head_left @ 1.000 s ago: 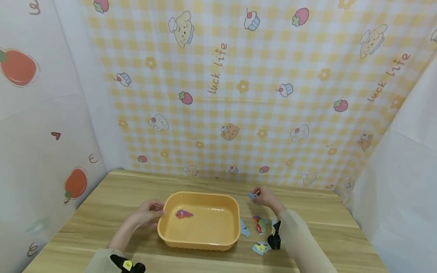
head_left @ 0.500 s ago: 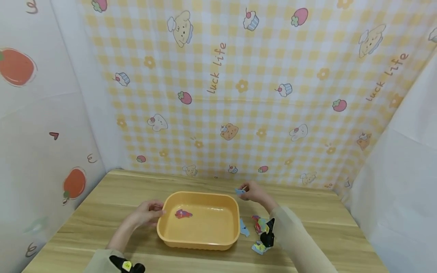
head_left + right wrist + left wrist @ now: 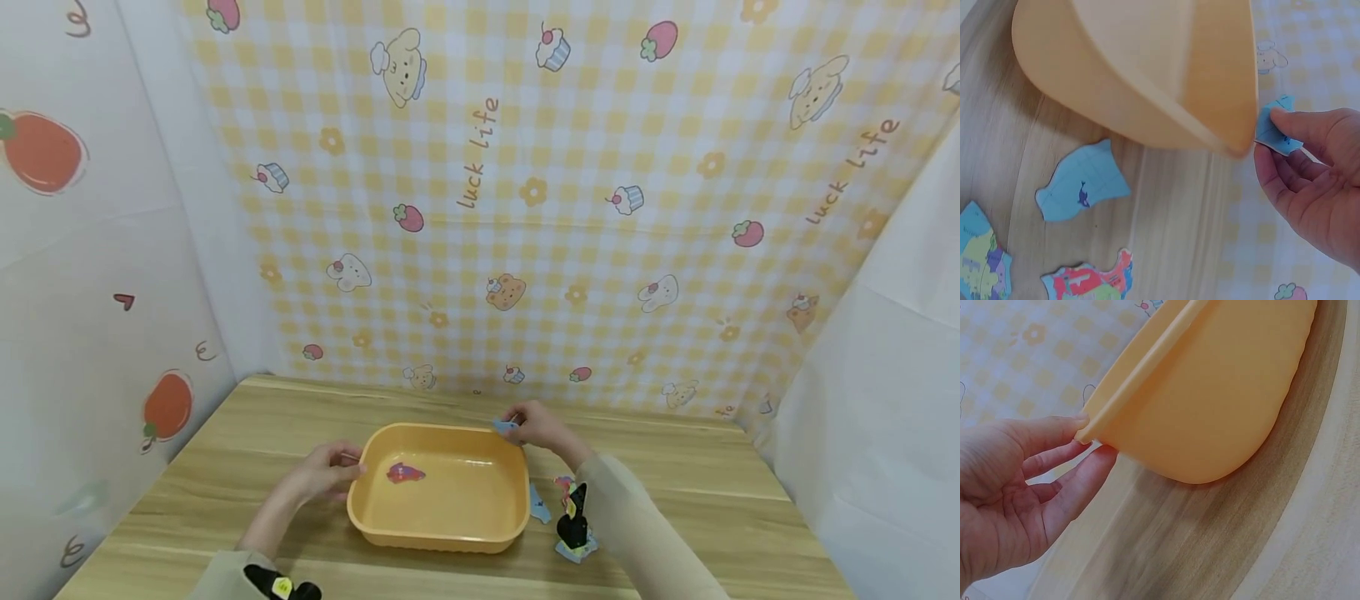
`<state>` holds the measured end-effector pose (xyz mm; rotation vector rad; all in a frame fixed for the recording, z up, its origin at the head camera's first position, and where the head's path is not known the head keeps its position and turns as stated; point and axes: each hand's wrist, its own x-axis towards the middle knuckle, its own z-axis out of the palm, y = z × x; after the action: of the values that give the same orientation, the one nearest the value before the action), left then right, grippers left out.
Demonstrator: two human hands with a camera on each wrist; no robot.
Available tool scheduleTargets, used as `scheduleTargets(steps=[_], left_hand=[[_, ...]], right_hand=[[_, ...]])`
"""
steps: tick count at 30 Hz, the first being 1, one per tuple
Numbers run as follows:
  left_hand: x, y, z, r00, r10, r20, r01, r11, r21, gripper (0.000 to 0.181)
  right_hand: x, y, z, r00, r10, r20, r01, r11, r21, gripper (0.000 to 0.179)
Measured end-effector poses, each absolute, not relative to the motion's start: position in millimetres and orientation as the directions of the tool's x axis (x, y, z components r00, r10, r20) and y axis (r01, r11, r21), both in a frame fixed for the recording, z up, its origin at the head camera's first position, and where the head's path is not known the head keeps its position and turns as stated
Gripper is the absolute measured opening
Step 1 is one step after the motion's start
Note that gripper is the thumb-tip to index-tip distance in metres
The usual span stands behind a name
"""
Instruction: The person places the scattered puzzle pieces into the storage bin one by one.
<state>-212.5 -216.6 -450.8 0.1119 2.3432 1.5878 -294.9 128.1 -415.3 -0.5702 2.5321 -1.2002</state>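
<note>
A yellow-orange plastic basin [image 3: 442, 521] stands on the wooden table. My left hand [image 3: 324, 473] pinches its left rim between thumb and fingers, as the left wrist view shows. At the basin's far right corner my right hand [image 3: 542, 427] pinches a blue puzzle piece [image 3: 1275, 128] between thumb and fingers; I cannot tell whether the piece touches the rim. One red and purple puzzle piece [image 3: 406, 472] lies inside the basin. Right of it on the table are a blue piece with a small dolphin [image 3: 1085, 181], a red piece [image 3: 1088, 282] and a blue, yellow and purple piece [image 3: 984, 257].
Behind the table [image 3: 247, 442] hangs a yellow checked cloth [image 3: 450, 250] with cartoon prints. White cloths hang at the left [image 3: 97, 250] and right [image 3: 885, 358]. The right sleeve [image 3: 645, 525] and its black wrist mount [image 3: 572, 525] hide part of the table pieces.
My right hand has moved left with the blue puzzle piece, from the table's far right to the basin's far right corner. My left hand has stayed on the rim.
</note>
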Motion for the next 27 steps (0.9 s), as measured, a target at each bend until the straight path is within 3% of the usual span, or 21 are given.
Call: scheduleTargets(steps=[21, 27], left_hand=[[-217.3, -218.0, -456.7, -0.948, 0.241, -0.208, -0.112, 0.360, 0.926, 0.038], [-213.5, -216.4, -454.2, -0.952, 0.217, -0.213, -0.122, 0.369, 0.922, 0.039]], right_hand=[[-289.4, 94.8, -414.4, -0.842, -0.533, -0.080, -0.320, 0.614, -0.721, 0.016], [-286.2, 79.1, -417.0, -0.820, -0.564, -0.096, -0.381, 0.664, -0.643, 0.017]])
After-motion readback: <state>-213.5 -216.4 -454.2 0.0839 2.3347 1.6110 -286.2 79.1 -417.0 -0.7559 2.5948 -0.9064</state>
